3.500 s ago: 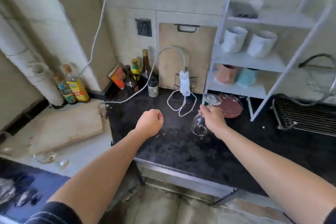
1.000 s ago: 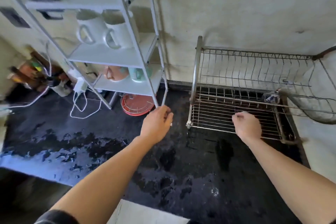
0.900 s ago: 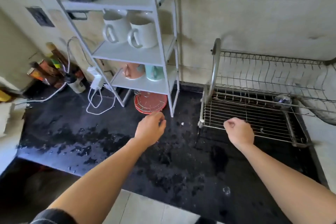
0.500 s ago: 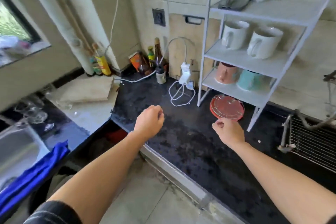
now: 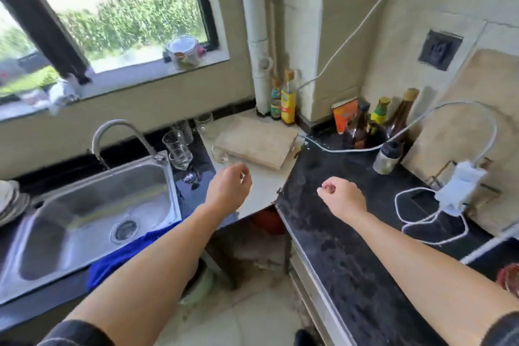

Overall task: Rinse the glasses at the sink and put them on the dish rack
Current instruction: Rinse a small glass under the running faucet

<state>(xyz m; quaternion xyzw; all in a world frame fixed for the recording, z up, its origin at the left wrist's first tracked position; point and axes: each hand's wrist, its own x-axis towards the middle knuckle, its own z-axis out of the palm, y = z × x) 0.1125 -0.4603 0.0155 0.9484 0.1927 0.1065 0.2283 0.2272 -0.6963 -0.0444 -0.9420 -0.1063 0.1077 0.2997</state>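
Several clear glasses stand on the wet counter right of the steel sink [image 5: 171,185]: a stemmed wine glass [image 5: 181,159], a tumbler [image 5: 172,141] behind it, another glass [image 5: 204,121] near the wall and a small glass [image 5: 220,153] beside the cutting board. My left hand [image 5: 229,189] hovers just right of them, fingers loosely curled and holding nothing. My right hand [image 5: 341,196] hangs over the black counter [image 5: 337,233] in a fist, also holding nothing. The dish rack is out of view.
A curved faucet [image 5: 120,132] arches over the sink; a blue cloth [image 5: 126,258] drapes its front edge. A wooden cutting board [image 5: 255,143] lies in the corner. Bottles [image 5: 288,101] and jars line the wall. A white charger with cable [image 5: 457,188] lies at the right.
The view has swung left from the dish rack and shelf to the sink. My right hand, which held a wine glass 3.5 s ago, has been without it since the rack.
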